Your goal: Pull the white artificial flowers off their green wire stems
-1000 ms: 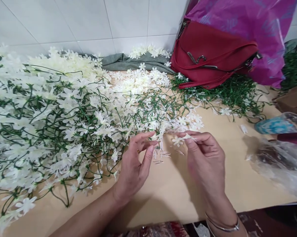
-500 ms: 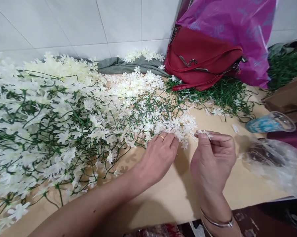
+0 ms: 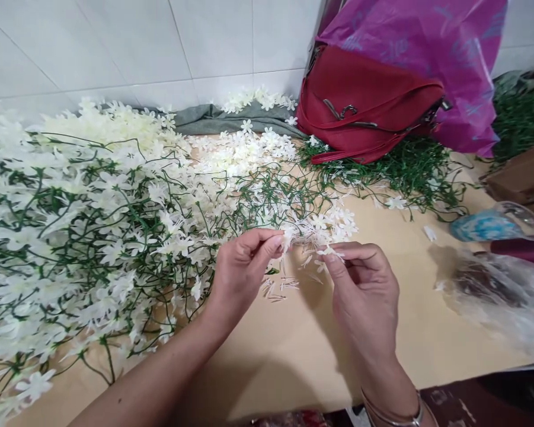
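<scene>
My left hand point(image 3: 242, 267) is closed in a pinch on a small white artificial flower piece point(image 3: 287, 238) with thin strands. My right hand point(image 3: 367, 290) pinches a white artificial flower point(image 3: 329, 253) between thumb and forefinger. The two held pieces are a short way apart, just above the table point(image 3: 293, 350). Below them, loose thin white stamens point(image 3: 280, 287) lie on the tabletop. Behind my fingers lie more white blossoms point(image 3: 342, 222) and green stems point(image 3: 288, 193). To the left, a large heap of white flowers on green stems point(image 3: 93, 219) comes close to my left forearm.
A red handbag point(image 3: 364, 107) and a purple plastic bag point(image 3: 462, 71) stand against the tiled wall, with green stems point(image 3: 409, 169) beneath. On the right are a clear cup with blue markings point(image 3: 493, 222), a crumpled transparent bag point(image 3: 511, 290) and a cardboard box point(image 3: 524, 172).
My left hand has lifted from the flower pile and turned, now pinching a white piece. My right hand has moved slightly left with its flower. Loose stamens now show on the table.
</scene>
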Available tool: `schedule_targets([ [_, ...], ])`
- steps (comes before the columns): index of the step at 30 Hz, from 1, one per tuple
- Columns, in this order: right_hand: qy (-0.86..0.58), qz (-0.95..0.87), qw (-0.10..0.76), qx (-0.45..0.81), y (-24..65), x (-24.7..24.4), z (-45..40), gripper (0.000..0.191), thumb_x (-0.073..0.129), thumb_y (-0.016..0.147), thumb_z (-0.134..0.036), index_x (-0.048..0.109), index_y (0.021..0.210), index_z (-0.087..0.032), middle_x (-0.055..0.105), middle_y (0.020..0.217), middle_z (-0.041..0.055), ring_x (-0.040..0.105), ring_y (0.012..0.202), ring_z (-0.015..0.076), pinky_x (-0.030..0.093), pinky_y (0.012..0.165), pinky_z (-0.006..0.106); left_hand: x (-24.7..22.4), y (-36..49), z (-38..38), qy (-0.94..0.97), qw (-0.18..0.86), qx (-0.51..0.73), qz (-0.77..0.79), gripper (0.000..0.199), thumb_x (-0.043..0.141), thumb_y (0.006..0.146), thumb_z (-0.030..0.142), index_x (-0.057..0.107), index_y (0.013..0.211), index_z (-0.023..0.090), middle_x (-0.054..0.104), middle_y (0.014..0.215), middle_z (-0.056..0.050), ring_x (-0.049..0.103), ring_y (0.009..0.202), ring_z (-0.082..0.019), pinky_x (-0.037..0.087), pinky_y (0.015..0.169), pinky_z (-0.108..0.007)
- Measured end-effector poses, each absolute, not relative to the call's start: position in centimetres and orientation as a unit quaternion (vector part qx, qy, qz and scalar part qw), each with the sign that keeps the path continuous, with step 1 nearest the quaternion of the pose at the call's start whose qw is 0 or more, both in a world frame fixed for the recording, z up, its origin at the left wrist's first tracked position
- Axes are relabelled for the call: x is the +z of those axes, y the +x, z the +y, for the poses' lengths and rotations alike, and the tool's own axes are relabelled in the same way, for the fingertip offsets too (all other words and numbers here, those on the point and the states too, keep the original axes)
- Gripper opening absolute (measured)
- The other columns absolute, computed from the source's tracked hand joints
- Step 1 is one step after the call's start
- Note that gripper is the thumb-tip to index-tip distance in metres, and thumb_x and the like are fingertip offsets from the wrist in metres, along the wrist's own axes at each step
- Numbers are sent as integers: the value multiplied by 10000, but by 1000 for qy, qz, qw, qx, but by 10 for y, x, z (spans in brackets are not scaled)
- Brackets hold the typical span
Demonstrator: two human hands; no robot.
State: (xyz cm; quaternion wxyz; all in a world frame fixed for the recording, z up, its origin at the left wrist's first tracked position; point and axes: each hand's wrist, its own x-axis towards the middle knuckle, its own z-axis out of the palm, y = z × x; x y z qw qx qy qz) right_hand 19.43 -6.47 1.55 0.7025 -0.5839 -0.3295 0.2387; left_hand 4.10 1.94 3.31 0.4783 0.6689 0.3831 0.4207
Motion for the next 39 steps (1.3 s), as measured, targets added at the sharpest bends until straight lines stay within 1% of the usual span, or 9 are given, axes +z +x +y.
schedule_targets([
  [2, -577, -341, 695, 260, 192, 15, -66, 144, 839, 861, -219, 697, 872, -238, 745, 905, -8, 714, 876, 141, 555, 828, 275, 35, 38, 17, 624, 521, 436, 385, 130, 661, 1003, 224, 773, 966, 169, 830, 838, -19, 815, 781, -168, 673, 729, -253],
  [4, -569, -350, 691, 277, 190, 15, -66, 144, 838, 860, -199, 703, 880, -246, 756, 912, -13, 724, 888, 136, 560, 839, 266, 34, 35, 16, 639, 488, 454, 382, 123, 654, 1011, 214, 764, 982, 168, 837, 839, -16, 824, 783, -167, 676, 732, -246],
  [8, -549, -384, 682, 293, 187, 15, -67, 145, 816, 868, -153, 716, 880, -256, 765, 915, -18, 735, 897, 129, 569, 843, 254, 31, 29, 19, 804, 238, 461, 290, 114, 679, 980, 112, 766, 1019, 176, 854, 1027, -46, 825, 936, -183, 669, 833, -274],
  [10, -542, -399, 676, 301, 186, 16, -67, 144, 805, 874, -142, 721, 882, -258, 770, 917, -13, 737, 904, 131, 574, 847, 257, 31, 27, 22, 836, 171, 458, 250, 109, 690, 974, 106, 760, 1013, 178, 852, 1039, -50, 817, 973, -184, 662, 860, -285],
  [13, -537, -403, 671, 313, 184, 17, -66, 144, 802, 878, -140, 723, 889, -260, 775, 921, -10, 738, 905, 132, 580, 845, 257, 33, 26, 25, 801, 218, 477, 288, 42, 736, 956, 158, 756, 933, 186, 845, 912, -33, 810, 875, -157, 652, 801, -263],
  [18, -535, -397, 669, 329, 184, 15, -66, 134, 800, 887, -155, 718, 881, -260, 771, 916, -17, 732, 887, 121, 576, 824, 240, 33, 26, 23, 717, 359, 483, 353, 111, 810, 891, 194, 753, 797, 209, 802, 796, 5, 757, 723, -131, 606, 705, -240],
  [29, -526, -387, 681, 331, 185, 13, -68, 111, 797, 901, -178, 750, 914, -278, 769, 933, -19, 713, 905, 133, 559, 842, 259, 35, 28, 21, 553, 593, 437, 389, 99, 742, 931, 275, 787, 907, 190, 819, 700, -4, 778, 669, -151, 625, 786, -267],
  [32, -517, -393, 679, 342, 185, 11, -67, 99, 774, 925, -192, 763, 951, -287, 757, 965, -20, 691, 915, 123, 550, 837, 241, 36, 29, 20, 563, 599, 429, 375, 93, 757, 916, 265, 801, 893, 186, 823, 715, -14, 785, 676, -159, 637, 758, -264],
  [39, -523, -417, 657, 346, 182, 20, -66, 123, 750, 934, -171, 755, 928, -294, 732, 950, -21, 686, 920, 132, 561, 855, 261, 33, 30, 16, 693, 500, 423, 300, 109, 730, 944, 202, 830, 983, 222, 843, 830, -21, 781, 706, -151, 649, 697, -253],
])
